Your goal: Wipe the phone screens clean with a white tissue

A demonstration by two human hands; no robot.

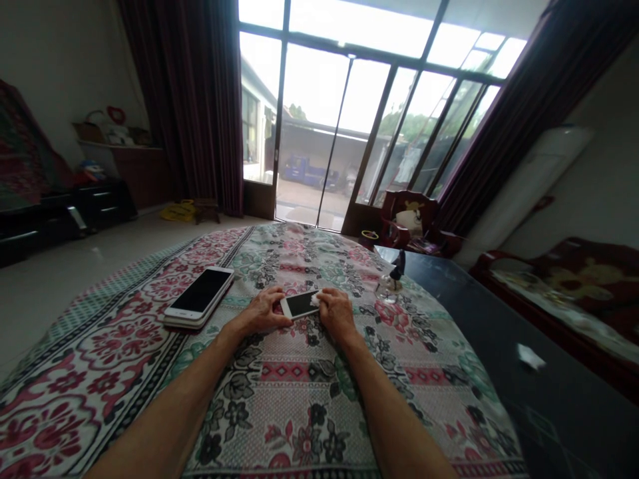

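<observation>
A small white phone [301, 304] with a dark screen lies sideways between my two hands, above the flowered tablecloth [299, 372]. My left hand [263, 310] grips its left end, thumb below and fingers above. At its right end, my right hand [337, 313] pinches a small white wad [316, 299] against the screen. To the left lies a stack of larger white phones [200, 293], the top one with its black screen up. A clear glass bottle [389, 287] with a black top stands to the right of my right hand.
A dark table surface [479, 319] adjoins the cloth on the right, with a crumpled white piece [530, 357] on it. Beyond are a wooden chair [412, 223], a wooden sofa [574, 279], glass doors [319, 133] and dark curtains [192, 100].
</observation>
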